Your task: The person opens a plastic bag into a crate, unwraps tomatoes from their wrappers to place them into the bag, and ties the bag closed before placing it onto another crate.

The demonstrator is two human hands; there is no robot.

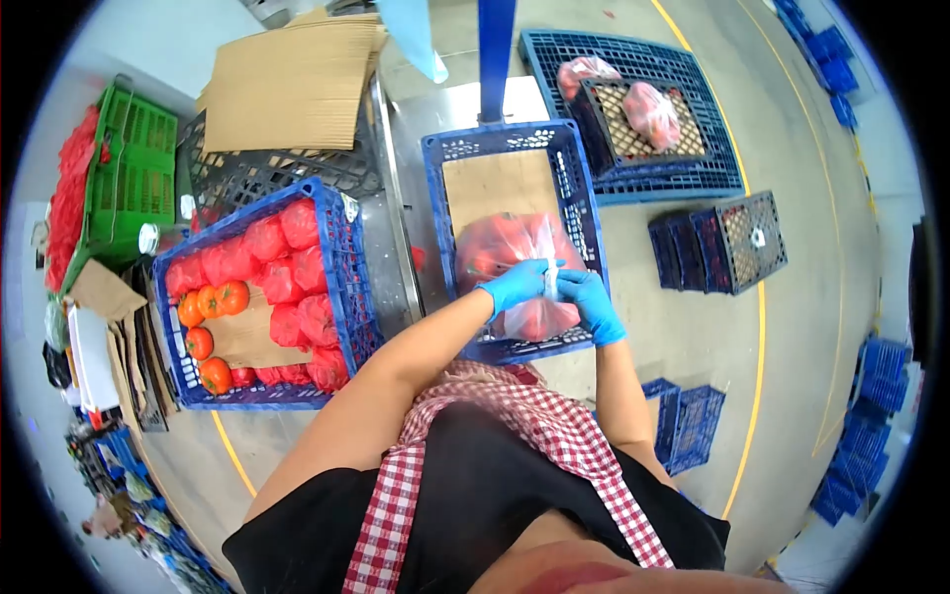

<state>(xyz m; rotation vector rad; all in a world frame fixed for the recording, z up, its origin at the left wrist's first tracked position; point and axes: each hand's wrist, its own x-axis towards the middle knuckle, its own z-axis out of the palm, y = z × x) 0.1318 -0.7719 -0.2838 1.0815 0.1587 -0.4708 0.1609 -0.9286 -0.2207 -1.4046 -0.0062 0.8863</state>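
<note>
A clear plastic bag (pixel 495 238) of red produce, seemingly tomatoes, lies in the near half of a blue crate (pixel 432 178) in front of me. My left hand (pixel 519 285), in a blue glove, pinches the gathered neck of the bag from the left. Also gloved in blue, my right hand (pixel 592 303) closes on the same neck from the right. Between the two hands runs a white strip (pixel 551 275), which could be tape or a twisted part of the bag. Brown cardboard (pixel 500 183) lines the crate floor. My fingertips are partly hidden by the gloves' overlap with the plastic.
To the left, a blue crate (pixel 361 287) holds red net bags (pixel 267 238) and several loose tomatoes (pixel 233 297). Cardboard sheets (pixel 287 84) lie behind it. A green crate (pixel 134 148) stands far left. On the right are a pallet (pixel 633 45) with bagged produce and stacked crates (pixel 747 243).
</note>
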